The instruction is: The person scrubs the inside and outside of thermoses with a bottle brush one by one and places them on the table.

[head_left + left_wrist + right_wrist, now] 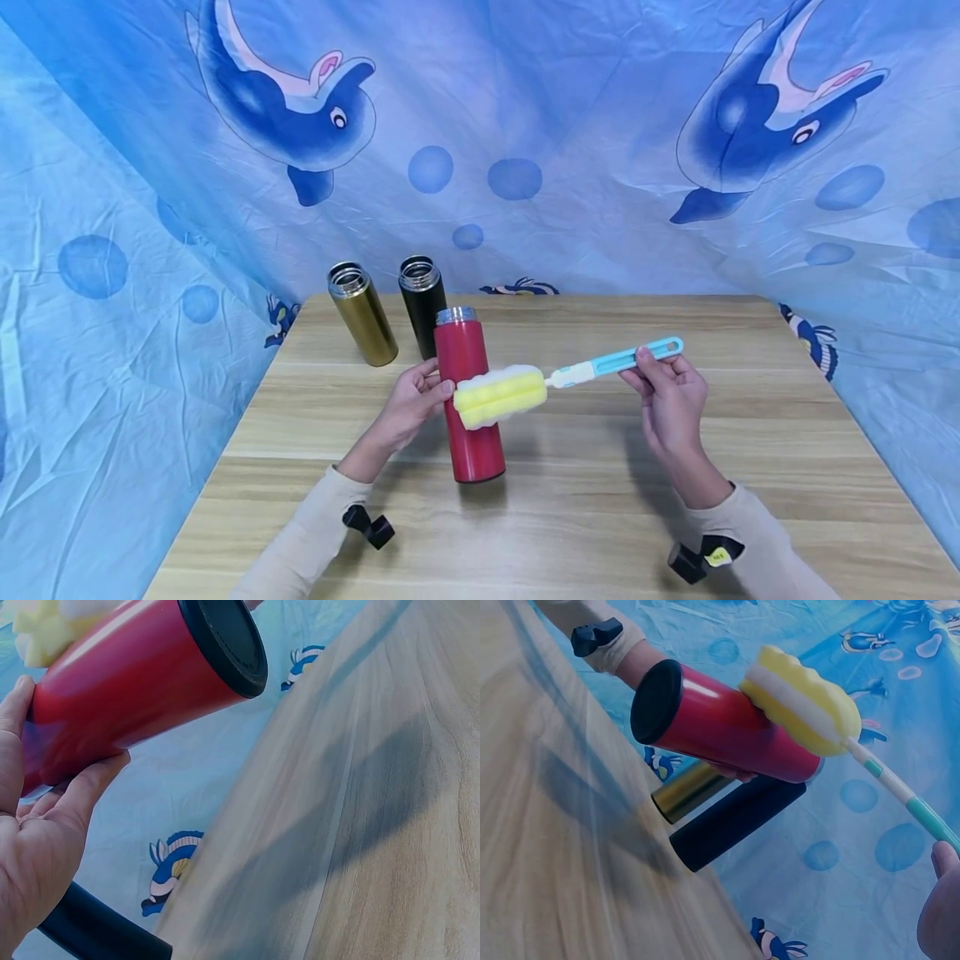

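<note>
My left hand (411,406) grips a red thermos bottle (471,450) around its side and holds it up off the table, its uncapped steel mouth at the top. In the left wrist view the black base of the red bottle (165,675) faces outward. A bottle brush (501,397) with a yellow and white sponge head lies across the front of the red bottle. Its blue and white handle is pinched near the end by my right hand (675,408). The right wrist view shows the sponge head (802,701) against the bottle's side.
Behind the red bottle stand a gold bottle (365,321) and a black bottle (422,304), both uncapped, on the wooden table (600,533). A blue cloth backdrop (585,233) with dolphins hangs at the back and sides.
</note>
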A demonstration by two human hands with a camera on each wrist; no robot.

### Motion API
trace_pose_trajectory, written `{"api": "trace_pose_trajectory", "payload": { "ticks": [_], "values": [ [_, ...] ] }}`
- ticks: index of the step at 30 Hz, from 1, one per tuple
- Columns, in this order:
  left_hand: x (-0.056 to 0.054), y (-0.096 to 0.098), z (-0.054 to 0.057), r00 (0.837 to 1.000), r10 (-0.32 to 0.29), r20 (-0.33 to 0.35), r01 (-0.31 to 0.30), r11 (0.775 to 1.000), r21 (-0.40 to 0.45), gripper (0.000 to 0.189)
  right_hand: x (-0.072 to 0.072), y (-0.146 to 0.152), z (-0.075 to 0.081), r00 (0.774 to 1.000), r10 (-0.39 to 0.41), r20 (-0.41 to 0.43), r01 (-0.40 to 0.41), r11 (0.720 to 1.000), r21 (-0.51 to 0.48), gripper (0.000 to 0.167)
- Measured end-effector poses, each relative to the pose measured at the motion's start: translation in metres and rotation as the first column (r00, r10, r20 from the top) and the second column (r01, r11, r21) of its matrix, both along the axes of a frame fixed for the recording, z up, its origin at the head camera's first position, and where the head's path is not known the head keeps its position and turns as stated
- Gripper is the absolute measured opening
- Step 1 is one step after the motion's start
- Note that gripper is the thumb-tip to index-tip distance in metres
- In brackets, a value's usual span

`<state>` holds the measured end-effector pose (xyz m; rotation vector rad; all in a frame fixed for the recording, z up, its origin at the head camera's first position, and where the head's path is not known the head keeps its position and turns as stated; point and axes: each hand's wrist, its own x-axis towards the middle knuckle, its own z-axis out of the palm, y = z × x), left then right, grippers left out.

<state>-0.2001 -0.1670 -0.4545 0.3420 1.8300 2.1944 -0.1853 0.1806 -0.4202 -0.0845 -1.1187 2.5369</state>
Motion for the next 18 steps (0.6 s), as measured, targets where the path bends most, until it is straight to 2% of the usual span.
{"api": "trace_pose_trajectory", "payload": {
  "ticks": [10, 18],
  "values": [
    [-0.001, 0.0, 0.0, 1.0, -0.002, 0.009, 0.002, 1.0, 0.005, 0.061, 0.01, 0.001, -0.005, 0.999, 0.034, 0.004, -0.034, 0.999, 0.028, 0.006],
    [-0.003, 0.0, 0.0, 1.0, -0.006, 0.006, 0.006, 0.998, 0.065, 0.063, 0.017, 0.005, -0.005, 0.989, 0.138, -0.044, -0.136, 0.989, 0.059, 0.007]
  ]
}}
